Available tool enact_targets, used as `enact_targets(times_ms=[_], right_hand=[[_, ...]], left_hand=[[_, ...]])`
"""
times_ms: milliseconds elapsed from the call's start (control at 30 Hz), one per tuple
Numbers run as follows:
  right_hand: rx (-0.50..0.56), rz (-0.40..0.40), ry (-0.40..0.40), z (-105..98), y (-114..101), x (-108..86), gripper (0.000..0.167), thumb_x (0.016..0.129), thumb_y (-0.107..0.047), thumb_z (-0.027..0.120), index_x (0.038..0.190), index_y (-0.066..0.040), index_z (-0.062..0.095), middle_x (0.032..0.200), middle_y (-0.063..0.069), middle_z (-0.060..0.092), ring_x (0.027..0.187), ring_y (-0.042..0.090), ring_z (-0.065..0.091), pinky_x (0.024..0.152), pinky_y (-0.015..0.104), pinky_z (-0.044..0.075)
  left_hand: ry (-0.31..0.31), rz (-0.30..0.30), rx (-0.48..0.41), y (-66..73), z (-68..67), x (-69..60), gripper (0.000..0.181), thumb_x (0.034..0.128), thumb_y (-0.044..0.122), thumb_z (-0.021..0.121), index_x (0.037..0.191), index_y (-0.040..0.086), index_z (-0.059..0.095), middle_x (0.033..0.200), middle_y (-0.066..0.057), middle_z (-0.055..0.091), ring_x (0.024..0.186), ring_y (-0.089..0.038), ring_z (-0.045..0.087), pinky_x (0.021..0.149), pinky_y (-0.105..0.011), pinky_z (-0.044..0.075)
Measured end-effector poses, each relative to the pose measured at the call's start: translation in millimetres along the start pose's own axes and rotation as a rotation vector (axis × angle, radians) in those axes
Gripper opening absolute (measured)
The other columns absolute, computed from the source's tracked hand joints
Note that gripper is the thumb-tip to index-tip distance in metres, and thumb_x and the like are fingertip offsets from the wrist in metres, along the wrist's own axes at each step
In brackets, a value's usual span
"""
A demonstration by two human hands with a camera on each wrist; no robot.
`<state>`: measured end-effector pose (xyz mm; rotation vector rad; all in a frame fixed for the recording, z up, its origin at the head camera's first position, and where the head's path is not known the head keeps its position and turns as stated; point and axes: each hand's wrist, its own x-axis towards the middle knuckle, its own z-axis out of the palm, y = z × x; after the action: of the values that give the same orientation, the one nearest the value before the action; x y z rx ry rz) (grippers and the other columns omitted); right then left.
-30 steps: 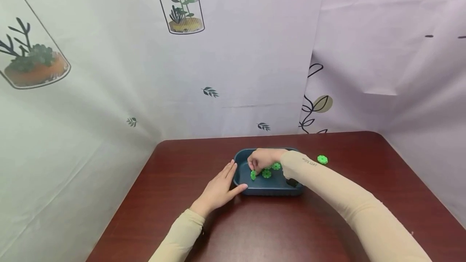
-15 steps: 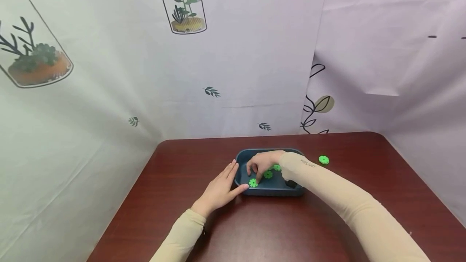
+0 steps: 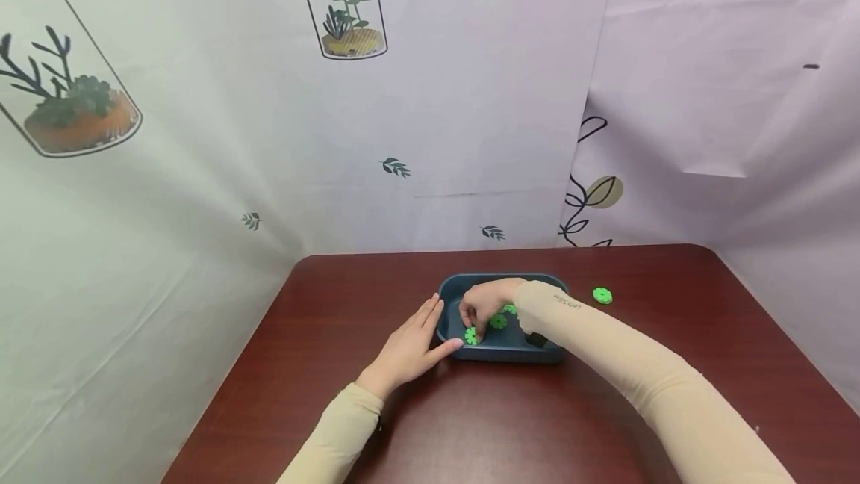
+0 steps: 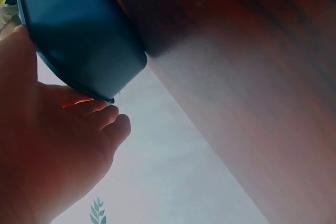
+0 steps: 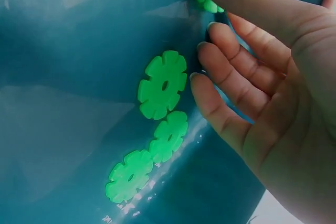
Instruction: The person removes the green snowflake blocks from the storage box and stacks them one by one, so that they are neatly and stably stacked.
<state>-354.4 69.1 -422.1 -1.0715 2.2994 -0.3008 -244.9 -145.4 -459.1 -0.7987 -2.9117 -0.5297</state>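
My left hand (image 3: 405, 352) rests with straight fingers against the left end of the blue tray (image 3: 510, 355), its thumb at the near rim. In the left wrist view, the hand (image 4: 68, 140) touches the tray's edge (image 4: 84, 40). Inside the tray, my right hand (image 3: 485, 303) has loosely bent fingers, with its thumb on a green notched disc (image 3: 471, 335) near the front left corner. The right wrist view has the thumb of my right hand (image 5: 262, 61) over that disc (image 5: 209, 2), the other fingers apart from it. Several more discs (image 5: 163, 85) lie beside the fingers.
Another green disc (image 3: 602, 295) lies on the red-brown table (image 3: 510, 424) to the right of the tray. A dark object (image 3: 535, 339) shows in the tray under the right wrist. A patterned cloth (image 3: 470, 95) hangs behind the table.
The disc that my right fingers held upright has come down nearer the tray's front left corner. My right fingers have spread from their pinch. The left hand keeps its place on the tray.
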Motion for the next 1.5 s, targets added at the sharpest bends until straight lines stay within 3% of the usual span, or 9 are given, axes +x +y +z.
enact_targets(times_ms=[300,533,767,1033,1200,1500], right_hand=[[0.115,0.018,0.102,-15.9,8.5,-18.0,0.011,0.09,-0.019,0.078,0.083,-0.018,0.069,0.083,-0.006,0.068,0.078,0.017,0.064,0.07,0.028,0.051],[0.187,-0.005,0.262,-31.3,16.4,-39.5,0.008,0.091,-0.019,0.076,0.088,-0.016,0.07,0.086,-0.005,0.069,0.087,0.029,0.067,0.072,0.03,0.052],[0.253,-0.01,0.467,-43.5,24.0,-67.1,0.01,0.09,-0.018,0.077,0.09,-0.012,0.069,0.086,0.002,0.07,0.08,0.023,0.063,0.072,0.033,0.051],[0.385,0.103,0.721,-44.3,44.0,-111.4,0.014,0.094,-0.022,0.074,0.098,-0.009,0.072,0.094,0.009,0.073,0.085,0.023,0.067,0.082,0.047,0.055],[0.398,0.21,0.909,-36.2,57.7,-141.0,0.023,0.096,-0.029,0.072,0.106,-0.008,0.072,0.102,0.014,0.072,0.089,0.025,0.068,0.083,0.049,0.054],[0.42,0.343,1.031,-22.6,84.2,-185.2,0.039,0.097,-0.039,0.068,0.114,-0.004,0.069,0.107,0.019,0.072,0.093,0.029,0.069,0.088,0.05,0.052]], left_hand=[[0.008,0.013,0.014,-0.9,-1.1,0.5,0.093,0.0967,0.071,0.043,0.158,0.002,0.029,0.166,-0.012,0.023,0.151,-0.024,0.026,0.116,-0.042,0.033],[0.003,0.005,0.005,-0.7,-0.6,0.5,0.094,0.0968,0.071,0.043,0.158,0.002,0.028,0.166,-0.011,0.022,0.151,-0.024,0.024,0.117,-0.042,0.032],[0.002,-0.006,-0.008,-0.1,0.1,-0.9,0.094,0.0963,0.072,0.043,0.159,0.002,0.027,0.166,-0.011,0.022,0.151,-0.024,0.024,0.117,-0.042,0.031],[0.006,0.018,0.012,-1.9,-1.6,0.4,0.093,0.0968,0.07,0.044,0.158,0.002,0.027,0.166,-0.012,0.022,0.152,-0.024,0.023,0.118,-0.042,0.03],[0.005,0.022,0.021,-2.7,-1.6,0.6,0.093,0.0969,0.069,0.046,0.158,0.002,0.028,0.166,-0.012,0.022,0.152,-0.024,0.023,0.119,-0.042,0.029],[0.014,0.016,0.037,-3.3,-0.1,2.7,0.094,0.0962,0.071,0.044,0.158,0.002,0.028,0.165,-0.012,0.023,0.151,-0.025,0.024,0.119,-0.042,0.029]])
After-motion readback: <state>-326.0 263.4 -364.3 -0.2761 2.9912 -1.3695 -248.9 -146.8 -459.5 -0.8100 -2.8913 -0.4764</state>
